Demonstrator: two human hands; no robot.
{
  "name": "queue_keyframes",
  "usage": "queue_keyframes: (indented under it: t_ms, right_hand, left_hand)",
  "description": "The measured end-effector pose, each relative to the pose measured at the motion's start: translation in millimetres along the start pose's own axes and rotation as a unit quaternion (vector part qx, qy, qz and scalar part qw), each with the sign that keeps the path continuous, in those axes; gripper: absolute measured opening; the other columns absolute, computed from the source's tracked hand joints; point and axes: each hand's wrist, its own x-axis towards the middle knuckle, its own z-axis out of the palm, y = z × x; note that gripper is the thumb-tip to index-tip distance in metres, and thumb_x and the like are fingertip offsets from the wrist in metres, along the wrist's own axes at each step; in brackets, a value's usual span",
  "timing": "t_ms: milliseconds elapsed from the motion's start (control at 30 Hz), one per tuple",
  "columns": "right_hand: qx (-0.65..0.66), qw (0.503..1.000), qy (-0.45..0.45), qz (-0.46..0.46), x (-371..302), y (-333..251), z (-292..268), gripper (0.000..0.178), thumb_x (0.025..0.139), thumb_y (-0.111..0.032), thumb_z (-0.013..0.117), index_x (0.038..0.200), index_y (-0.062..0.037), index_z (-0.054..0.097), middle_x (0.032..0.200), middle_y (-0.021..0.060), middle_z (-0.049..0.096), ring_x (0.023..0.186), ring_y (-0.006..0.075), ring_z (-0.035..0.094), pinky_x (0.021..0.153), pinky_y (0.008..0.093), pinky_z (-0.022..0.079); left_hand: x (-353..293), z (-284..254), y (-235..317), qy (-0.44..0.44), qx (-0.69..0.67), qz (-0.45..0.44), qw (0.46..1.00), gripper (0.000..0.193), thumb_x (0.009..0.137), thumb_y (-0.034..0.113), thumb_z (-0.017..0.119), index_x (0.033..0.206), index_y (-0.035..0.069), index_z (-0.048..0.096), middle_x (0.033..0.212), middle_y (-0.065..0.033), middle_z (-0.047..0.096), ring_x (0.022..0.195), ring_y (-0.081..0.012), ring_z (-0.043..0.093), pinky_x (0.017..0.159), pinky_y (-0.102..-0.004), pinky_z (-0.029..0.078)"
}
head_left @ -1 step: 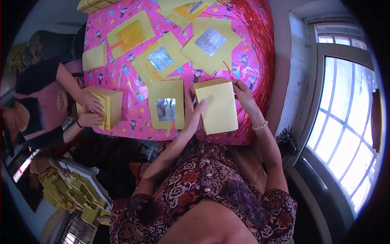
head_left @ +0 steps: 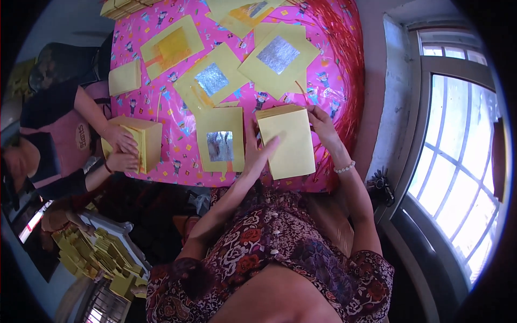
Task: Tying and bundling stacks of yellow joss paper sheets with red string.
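A thick stack of yellow paper sheets (head_left: pixel 291 145) stands near the table's front edge, its layered edges showing along the top. My left hand (head_left: pixel 257 151) grips its left side, thumb across the front sheet and fingers behind that side. At the upper right corner of the stack, my right hand (head_left: pixel 320 123) is closed with the fingertips pinched together. A thin orange-red strand (head_left: pixel 301 89) sticks up from those fingertips. How far the strand runs behind the stack is hidden. Just left of my left hand lies a yellow sheet with a silver foil square (head_left: pixel 220 145).
More foil-patched yellow sheets (head_left: pixel 278 55) lie across the pink patterned tablecloth (head_left: pixel 175 129). Long red strands (head_left: pixel 350 64) hang along the right edge. At left, another person's hands (head_left: pixel 123 148) rest on a second paper stack (head_left: pixel 153 144). A window (head_left: pixel 458 161) stands at right.
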Motion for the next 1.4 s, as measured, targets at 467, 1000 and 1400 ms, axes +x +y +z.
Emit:
queue_keyframes:
  t_ms: [467,1000,1400]
  right_hand:
    - [0.018,0.999,-0.017,-0.047,-21,-2,3,0.017,0.092,-0.008,0.053,0.107,0.0,0.057,0.09,0.0038,0.063,0.08,0.0087,0.059,0.071,0.0226,0.048]
    - [-0.068,0.997,-0.033,0.0,-21,-8,-9,0.019,0.094,-0.022,0.053,0.104,-0.0095,0.064,0.085,-0.0053,0.064,0.074,0.0027,0.056,0.064,0.0201,0.045]
    - [-0.032,0.99,-0.13,-0.036,-28,-23,4,0.022,0.098,-0.016,0.042,0.108,-0.0047,0.058,0.091,-0.0018,0.06,0.082,0.0052,0.052,0.079,0.0221,0.043]
  left_hand:
    - [-25,7,4,0.013,0.04,-0.07,0.997,0.083,0.078,0.01,0.069,0.139,0.001,0.013,0.125,-0.0175,0.04,0.116,-0.0236,0.045,0.09,-0.036,0.046]
    - [-34,17,-1,0.023,0.011,-0.021,0.999,0.077,0.08,0.005,0.063,0.139,-0.001,0.014,0.123,-0.0153,0.041,0.112,-0.0208,0.048,0.09,-0.0333,0.044]
    - [-38,26,7,0.018,-0.006,-0.039,0.999,0.067,0.082,0.001,0.058,0.134,0.003,0.016,0.117,-0.0136,0.044,0.105,-0.0189,0.051,0.085,-0.0325,0.046]
